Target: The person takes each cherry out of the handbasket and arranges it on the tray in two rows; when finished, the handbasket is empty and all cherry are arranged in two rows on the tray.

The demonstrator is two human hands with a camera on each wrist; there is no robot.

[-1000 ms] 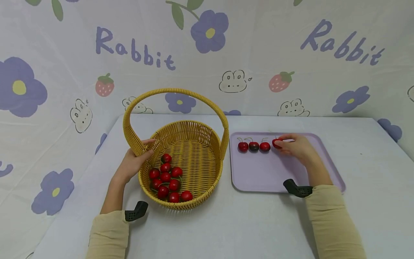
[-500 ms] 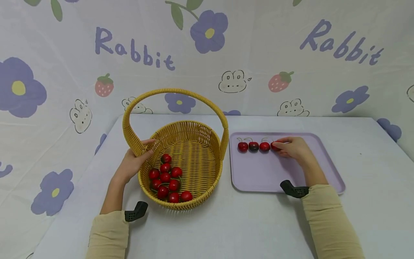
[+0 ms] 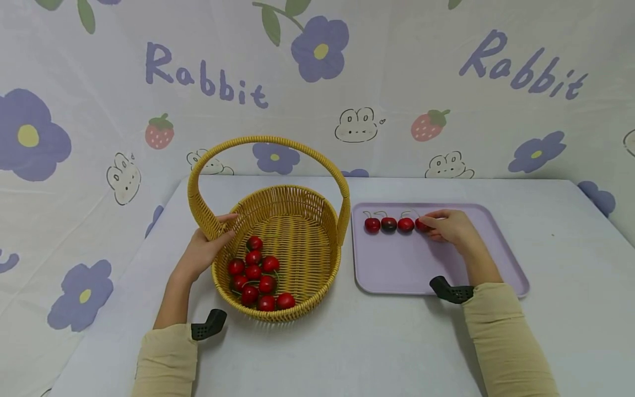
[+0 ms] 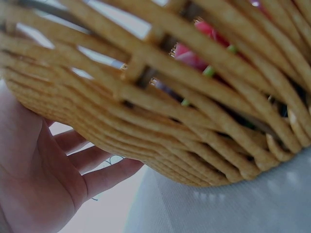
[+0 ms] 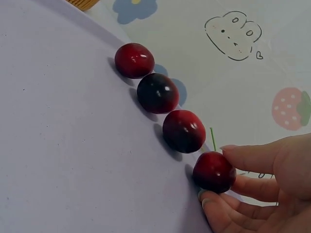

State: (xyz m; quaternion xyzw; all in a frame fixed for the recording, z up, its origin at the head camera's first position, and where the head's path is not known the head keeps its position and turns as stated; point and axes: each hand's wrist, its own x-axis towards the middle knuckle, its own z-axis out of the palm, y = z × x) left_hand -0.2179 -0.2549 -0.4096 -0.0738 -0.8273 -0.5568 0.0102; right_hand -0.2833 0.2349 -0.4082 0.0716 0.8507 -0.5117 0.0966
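Observation:
My right hand (image 3: 450,226) pinches a dark red cherry (image 5: 214,172) between thumb and fingers, low over the lilac tray (image 3: 397,270). Three more cherries (image 3: 389,225) lie in a row along the tray's back edge, stems pointing away, and the held one is at the row's right end. On the other side, my left hand (image 3: 202,251) grips the left rim of a yellow wicker basket (image 3: 302,259) at the foot of its handle. Inside, several red cherries (image 3: 253,272) are heaped at the front left. The left wrist view shows the fingers (image 4: 112,177) reaching under the woven wall.
The basket's tall arched handle (image 3: 270,139) rises above it. Basket and tray stand close side by side on a white table (image 3: 347,353). Behind the table hangs a printed cloth (image 3: 387,71) with flowers and rabbits. A black wrist mount (image 3: 451,290) sits on the right sleeve.
The right hand has moved slightly left with its cherry, bringing it beside the third one in the row. It has stayed there over the last half second. The left hand and basket have not moved.

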